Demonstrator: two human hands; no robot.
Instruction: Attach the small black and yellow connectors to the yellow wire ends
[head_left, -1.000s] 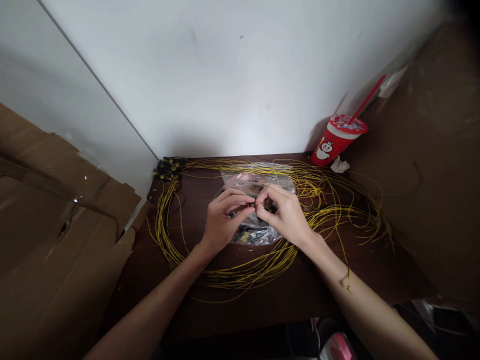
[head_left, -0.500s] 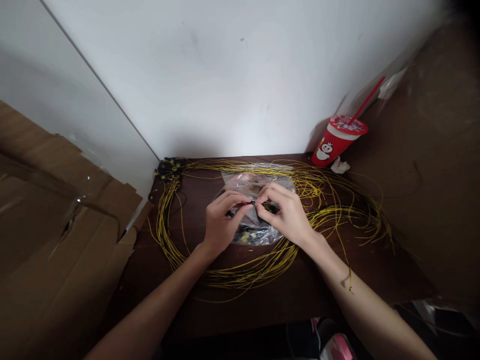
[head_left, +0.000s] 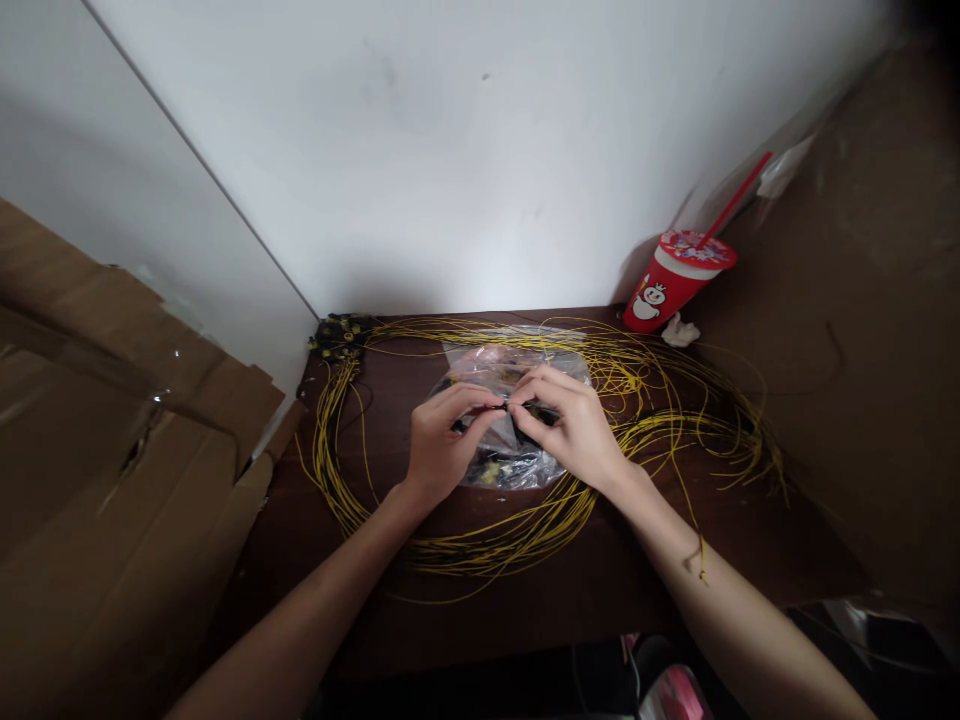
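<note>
My left hand (head_left: 442, 440) and my right hand (head_left: 574, 430) meet fingertip to fingertip over the middle of a dark wooden table (head_left: 600, 590). Between the pinched fingers sits a small dark part (head_left: 507, 405); it is too small to tell what it is. A yellow wire end runs across my right forearm (head_left: 701, 560). Under both hands lies a clear plastic bag (head_left: 510, 465) with small dark and yellow pieces inside. Large loops of yellow wire (head_left: 480, 550) circle the bag across the table.
A red drink cup with a straw (head_left: 675, 280) stands at the back right, a crumpled white scrap (head_left: 679, 330) beside it. A cluster of black connectors (head_left: 337, 335) sits at the back left corner. Cardboard sheets (head_left: 112, 450) lean at the left; a white wall stands behind.
The fingers of both hands have shifted slightly around the small part; the hands stay in the same place over the bag.
</note>
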